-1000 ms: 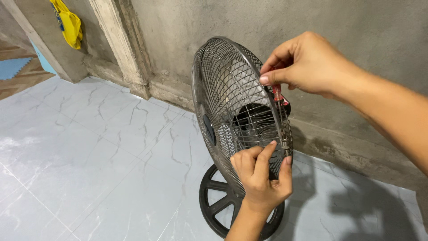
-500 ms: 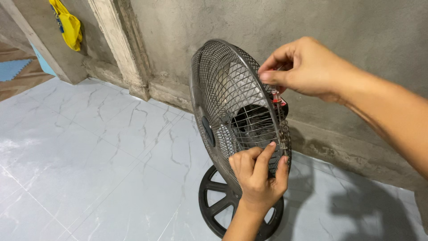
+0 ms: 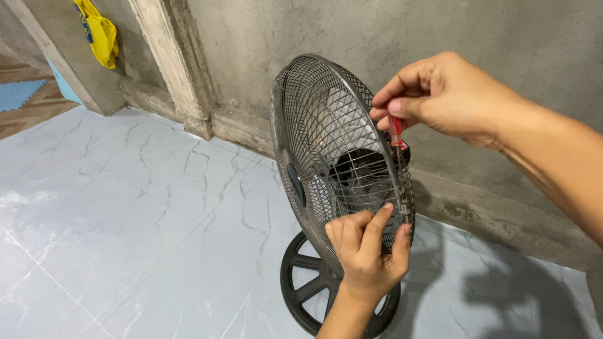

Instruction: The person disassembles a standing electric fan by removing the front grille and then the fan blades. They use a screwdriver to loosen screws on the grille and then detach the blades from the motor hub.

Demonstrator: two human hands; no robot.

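Note:
A standing fan with a grey wire cage (image 3: 326, 144) and a round black base (image 3: 301, 282) stands on the tiled floor next to a concrete wall. My right hand (image 3: 440, 94) pinches the red handle of a small screwdriver (image 3: 396, 135), whose shaft runs down along the cage rim to its lower right edge. My left hand (image 3: 367, 248) grips the lower rim of the cage, its index finger and thumb beside the screwdriver tip. The fan blades show dimly behind the wires.
Pale grey marbled floor tiles (image 3: 125, 207) spread to the left. A rough concrete wall (image 3: 301, 31) and its low ledge run behind the fan. A yellow bag (image 3: 97, 31) hangs at the top left near a pillar.
My right hand has shifted slightly right and the screwdriver's red handle shows more below the fingers. My left hand keeps its hold on the rim.

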